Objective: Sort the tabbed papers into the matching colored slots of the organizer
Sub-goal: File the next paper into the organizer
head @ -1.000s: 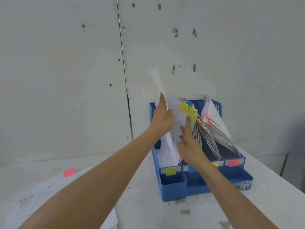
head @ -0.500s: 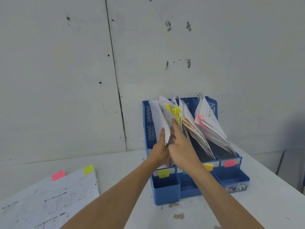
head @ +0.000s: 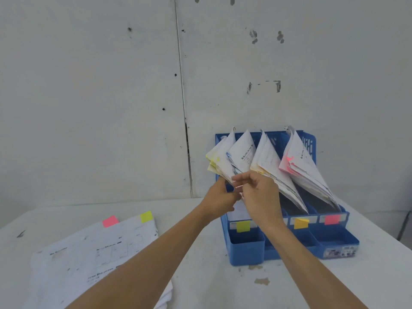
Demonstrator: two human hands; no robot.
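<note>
My left grip [head: 219, 197] and right grip [head: 260, 194] both hold the yellow-tabbed papers [head: 220, 160], pinched at their lower edge. The sheaf stands tilted in the leftmost slot of the organizer [head: 245, 253], behind its yellow label [head: 243, 226]. Left of the organizer, a stack of tabbed sheets [head: 89, 253] lies flat on the tabletop [head: 211, 286].

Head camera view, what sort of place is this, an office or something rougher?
Probably a bare workroom set up for filing, not a furnished office: a plain scuffed panel wall, a stained white table, and a blue organizer with colour-labelled slots, plus a stack of tabbed papers.
</note>
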